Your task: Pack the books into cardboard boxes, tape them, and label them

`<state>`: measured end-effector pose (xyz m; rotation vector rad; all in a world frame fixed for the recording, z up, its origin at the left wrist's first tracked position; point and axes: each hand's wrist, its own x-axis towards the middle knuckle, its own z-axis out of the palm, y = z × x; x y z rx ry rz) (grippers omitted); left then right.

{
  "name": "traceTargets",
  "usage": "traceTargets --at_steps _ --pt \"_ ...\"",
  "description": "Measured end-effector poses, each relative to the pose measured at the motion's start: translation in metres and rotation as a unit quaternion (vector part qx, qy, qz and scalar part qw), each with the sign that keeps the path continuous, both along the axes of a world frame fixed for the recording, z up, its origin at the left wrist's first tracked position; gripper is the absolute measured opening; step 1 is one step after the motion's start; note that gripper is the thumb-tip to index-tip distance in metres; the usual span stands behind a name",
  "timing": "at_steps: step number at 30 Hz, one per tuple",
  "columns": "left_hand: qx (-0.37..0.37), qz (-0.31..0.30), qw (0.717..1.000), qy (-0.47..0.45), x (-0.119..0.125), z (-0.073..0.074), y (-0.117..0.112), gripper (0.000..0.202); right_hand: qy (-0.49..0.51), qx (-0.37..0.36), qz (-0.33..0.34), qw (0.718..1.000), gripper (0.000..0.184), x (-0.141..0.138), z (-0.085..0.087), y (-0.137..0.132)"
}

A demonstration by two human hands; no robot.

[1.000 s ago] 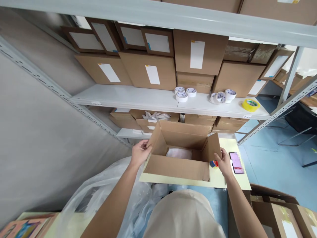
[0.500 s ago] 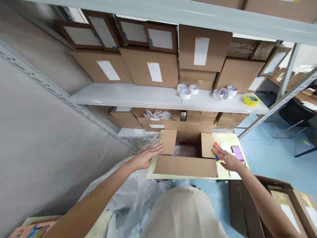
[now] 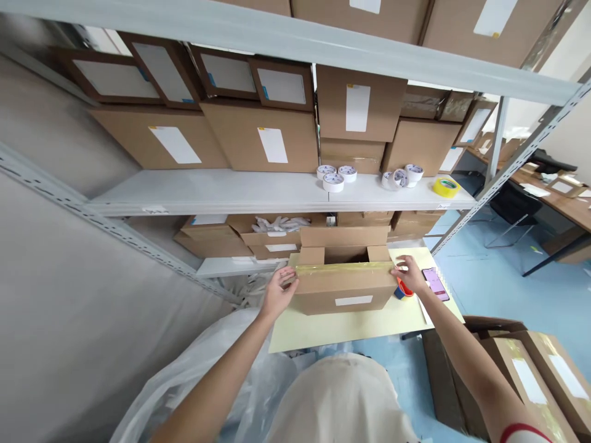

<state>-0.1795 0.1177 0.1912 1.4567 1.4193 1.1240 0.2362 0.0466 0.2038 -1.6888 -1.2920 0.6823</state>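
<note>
An open cardboard box (image 3: 344, 292) stands on the pale yellow tabletop (image 3: 295, 335), a white label on its near side. Its near flap (image 3: 344, 269) is up, with yellowish tape along the top edge. My left hand (image 3: 279, 290) grips the left end of that flap between thumb and fingers. At the right end, my right hand (image 3: 409, 273) pinches the flap's corner. Part of the box's inside is hidden behind the raised flap. Just below my right hand is a red and blue object (image 3: 403, 289), its kind unclear, and a phone (image 3: 435, 284) lies farther right.
Above the table runs a grey shelf (image 3: 231, 187) with white tape rolls (image 3: 333, 182), a yellow tape roll (image 3: 446, 187) and labelled cartons (image 3: 272, 138). Clear plastic sheeting (image 3: 184, 381) bunches at lower left. Taped cartons (image 3: 512, 369) stand on the floor at lower right.
The near flap has swung up from lying outward toward me. My hands have moved from the side flaps to the near flap's two ends. The view has shifted somewhat.
</note>
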Motion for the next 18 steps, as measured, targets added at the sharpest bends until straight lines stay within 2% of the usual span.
traceTargets --at_steps 3,6,9,11,13,15,18 --pt "-0.016 0.005 1.0 -0.024 0.006 0.0 0.006 0.042 0.049 0.007 0.02 0.999 0.097 -0.001 0.01 0.021" --pt "-0.021 0.005 1.0 -0.015 0.005 -0.001 0.011 0.039 0.096 0.013 0.062 0.993 0.1 -0.005 0.025 0.045" --pt "-0.024 0.008 1.0 -0.001 0.002 -0.003 0.015 0.039 0.146 0.007 0.051 0.988 0.099 -0.012 0.036 0.065" --pt "-0.017 0.011 1.0 0.01 0.001 -0.006 0.015 0.039 0.163 0.004 0.042 0.986 0.092 -0.016 0.038 0.072" --pt "-0.013 0.016 1.0 0.015 0.0 -0.01 0.014 0.039 0.148 0.009 0.047 0.988 0.074 -0.018 0.036 0.07" --pt "-0.022 0.02 0.999 0.012 -0.003 -0.015 0.01 0.042 0.091 0.018 0.062 0.994 0.052 -0.017 0.029 0.063" --pt "-0.029 0.01 0.999 0.021 -0.008 -0.018 0.003 0.048 -0.023 0.032 0.087 0.995 0.036 -0.017 0.012 0.05"
